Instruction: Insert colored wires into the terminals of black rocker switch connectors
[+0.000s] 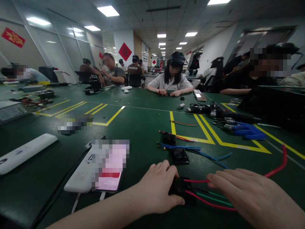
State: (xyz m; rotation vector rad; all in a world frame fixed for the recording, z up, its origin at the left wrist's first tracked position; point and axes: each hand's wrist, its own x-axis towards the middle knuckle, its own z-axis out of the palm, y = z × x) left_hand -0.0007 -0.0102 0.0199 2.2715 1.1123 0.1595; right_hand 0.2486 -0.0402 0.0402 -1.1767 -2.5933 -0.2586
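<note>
My left hand [158,187] is wrapped round a small black plastic block [179,187] on the green table, with thumb and fingers on either side of it. Red wires [202,197] and green wires [215,197] run out of the block to the right. My right hand [250,190] pinches one red wire [196,181] between thumb and fingertips; they hide the grip itself. A thicker red end [282,162] curves up beyond that hand. Just past my left hand lie two more black blocks, one [180,156] with its cavity showing, the other [168,138] among wires, beside blue wires [193,147].
To the left are a phone [114,165], a white power bank [79,175] with cables, and another white power bank [28,152]. Blue-handled tools [247,130] and black cabled tools [205,108] lie at the right. Across the table, a person [173,79] works with both hands.
</note>
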